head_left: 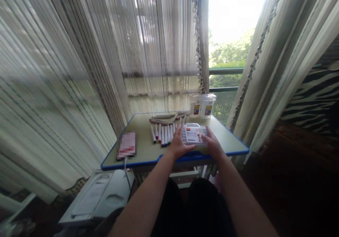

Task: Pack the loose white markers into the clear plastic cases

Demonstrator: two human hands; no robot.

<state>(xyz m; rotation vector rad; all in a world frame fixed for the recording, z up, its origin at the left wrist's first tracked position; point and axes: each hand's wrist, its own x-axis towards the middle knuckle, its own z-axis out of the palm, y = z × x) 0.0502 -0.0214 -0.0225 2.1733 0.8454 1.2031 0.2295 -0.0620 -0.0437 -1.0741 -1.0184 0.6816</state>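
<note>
A white plastic marker case (194,134) with a printed label lies at the front of the desk. My left hand (180,144) holds its left side, with the thumb stretched along the near edge. On the opposite side, the fingers of my right hand (214,143) press against the case. Whether its lid is fastened cannot be made out. Just left of my left hand, several white markers (165,134) with coloured ends lie side by side in a row. Behind them are more loose pens (160,121), lying at various angles.
Two clear plastic containers (208,107) with labels stand at the back right of the blue-edged desk (230,138). A phone (127,145) with a cable (127,171) lies at the left. Below it is a white open box (97,194). Curtains (159,46) hang behind the desk.
</note>
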